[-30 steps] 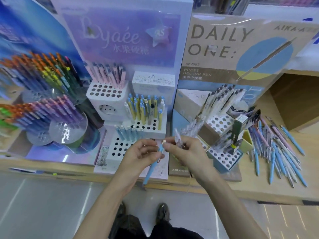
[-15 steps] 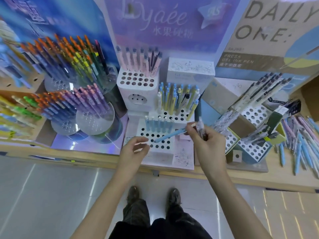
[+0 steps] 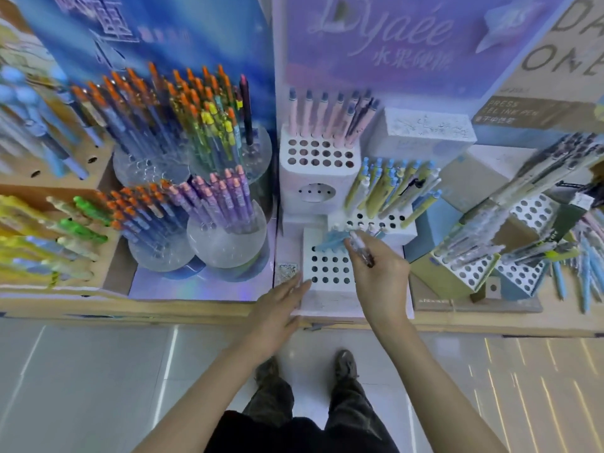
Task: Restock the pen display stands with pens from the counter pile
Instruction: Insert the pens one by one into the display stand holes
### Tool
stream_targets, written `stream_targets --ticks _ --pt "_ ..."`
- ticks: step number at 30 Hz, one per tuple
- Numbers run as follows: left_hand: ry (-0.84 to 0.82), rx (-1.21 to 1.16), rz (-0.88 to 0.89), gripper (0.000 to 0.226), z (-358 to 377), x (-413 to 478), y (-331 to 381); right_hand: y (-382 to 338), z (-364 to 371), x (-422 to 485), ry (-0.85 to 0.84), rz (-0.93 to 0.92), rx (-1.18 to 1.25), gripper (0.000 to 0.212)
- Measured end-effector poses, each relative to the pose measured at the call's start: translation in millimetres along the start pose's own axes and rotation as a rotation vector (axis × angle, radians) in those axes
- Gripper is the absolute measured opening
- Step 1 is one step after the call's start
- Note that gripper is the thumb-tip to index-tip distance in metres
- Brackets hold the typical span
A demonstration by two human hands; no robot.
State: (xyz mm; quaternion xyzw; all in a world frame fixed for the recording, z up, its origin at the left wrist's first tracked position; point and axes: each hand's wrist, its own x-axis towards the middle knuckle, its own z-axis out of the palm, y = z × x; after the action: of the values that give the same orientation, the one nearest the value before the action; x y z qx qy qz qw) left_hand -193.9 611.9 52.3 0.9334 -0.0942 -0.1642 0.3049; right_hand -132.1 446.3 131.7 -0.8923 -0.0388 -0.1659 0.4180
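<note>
While right fingers (image 3: 354, 261) pinch clear pen (image 3: 358, 246), left fingers (image 3: 295, 287) straight, yellow pens (image 3: 376, 194) crowd behind.

"yaée" on purple stand (image 3: 392, 44); "PRESS" on tan stand (image 3: 568, 89).

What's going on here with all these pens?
A person is restocking a tiered white pen stand. The right hand pinches a light blue pen, pointing it at the holes of the lowest tier, and grips a clear pen. The left hand is open by the stand's front corner. Most of that tier's holes are empty, and loose pens lie on the counter, far right.
</note>
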Motion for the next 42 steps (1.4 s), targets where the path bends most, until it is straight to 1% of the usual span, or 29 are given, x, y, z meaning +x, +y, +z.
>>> stream_targets --ticks 4,8,12,15,17,19,20,22,23,24,25,26,27,28,30,31,33,35,37,38,40,42 --pt "-0.02 0.129 0.032 0.069 3.6 1.7 -5.8 -6.2 8.5 4.0 -0.099 -0.057 -0.14 0.018" --pt "0.003 0.112 0.053 0.068 7.4 1.7 -10.0 -14.6 15.9 7.6 -0.104 -0.083 -0.204 0.015" --pt "-0.01 0.048 0.066 0.067 6.6 2.2 -12.5 -16.1 22.4 3.5 -0.183 -0.139 -0.27 0.008" --pt "-0.027 0.032 0.069 0.067 5.1 2.8 -13.3 -11.1 29.0 5.4 -0.196 -0.025 -0.237 0.013" --pt "-0.04 0.014 0.062 0.067 3.5 3.6 -12.3 -10.9 34.5 8.6 -0.177 0.001 -0.187 0.007" --pt "-0.057 -0.004 0.057 0.067 2.7 3.7 -11.8 -13.9 40.5 10.8 -0.148 -0.002 -0.222 0.024" --pt "-0.062 -0.014 0.056 0.068 2.4 3.6 -11.9 -13.5 42.5 11.4 -0.143 0.003 -0.24 0.029" --pt "-0.069 -0.045 0.05 0.067 1.3 3.6 -12.1 -12.9 44.6 12.0 -0.154 0.02 -0.275 0.025" --pt "-0.073 -0.065 0.043 0.067 0.3 3.9 -11.8 -11.0 44.9 12.3 -0.154 0.039 -0.28 0.017" --pt "-0.078 -0.092 0.031 0.066 -1.2 4.0 -10.9 -9.8 44.8 11.7 -0.168 0.051 -0.266 0.007" --pt "-0.08 -0.125 0.015 0.064 -3.4 3.7 -9.5 -11.9 43.0 11.0 -0.19 0.078 -0.244 0.018" --pt "-0.071 -0.154 0.002 0.062 -6.1 3.0 -8.0 -12.3 39.8 9.1 -0.216 0.085 -0.197 0.035" --pt "-0.04 -0.174 -0.001 0.057 -9.1 2.3 -6.2 -14.5 34.3 6.5 -0.235 0.095 -0.105 0.047" --pt "0.016 -0.195 0.005 0.052 -12.6 1.7 -3.8 -16.4 28.4 2.7 -0.23 0.099 0.007 0.048" --pt "0.143 -0.308 0.015 0.041 -22.4 0.4 6.3 -20.5 13.0 -6.6 -0.164 0.148 0.252 0.027" --pt "0.17 -0.407 0.02 0.037 -28.0 0.5 15.6 -22.3 5.8 -10.2 -0.116 0.211 0.394 0.027" --pt "0.134 -0.584 0.054 0.031 -37.3 2.4 38.5 -24.1 -6.1 -15.1 -0.053 0.374 0.654 0.031" --pt "0.097 -0.637 0.098 0.028 -39.0 7.9 60.0 -24.5 -17.0 -16.4 -0.008 0.481 0.827 0.026" --pt "0.093 -0.642 0.126 0.023 -37.4 15.7 78.2 -21.4 -29.6 -16.6 0.025 0.52 0.891 0.023" --pt "0.093 -0.632 0.134 0.023 -35.6 19.9 85.6 -18.1 -37.8 -16.5 0.038 0.517 0.877 0.024" --pt "0.081 -0.595 0.144 0.024 -30.7 27.8 98.6 -3.6 -57.8 -17.6 0.05 0.467 0.736 0.022" --pt "0.063 -0.582 0.153 0.025 -23.7 36.1 110.4 14.7 -82.4 -14.8 0.046 0.396 0.583 0.013"
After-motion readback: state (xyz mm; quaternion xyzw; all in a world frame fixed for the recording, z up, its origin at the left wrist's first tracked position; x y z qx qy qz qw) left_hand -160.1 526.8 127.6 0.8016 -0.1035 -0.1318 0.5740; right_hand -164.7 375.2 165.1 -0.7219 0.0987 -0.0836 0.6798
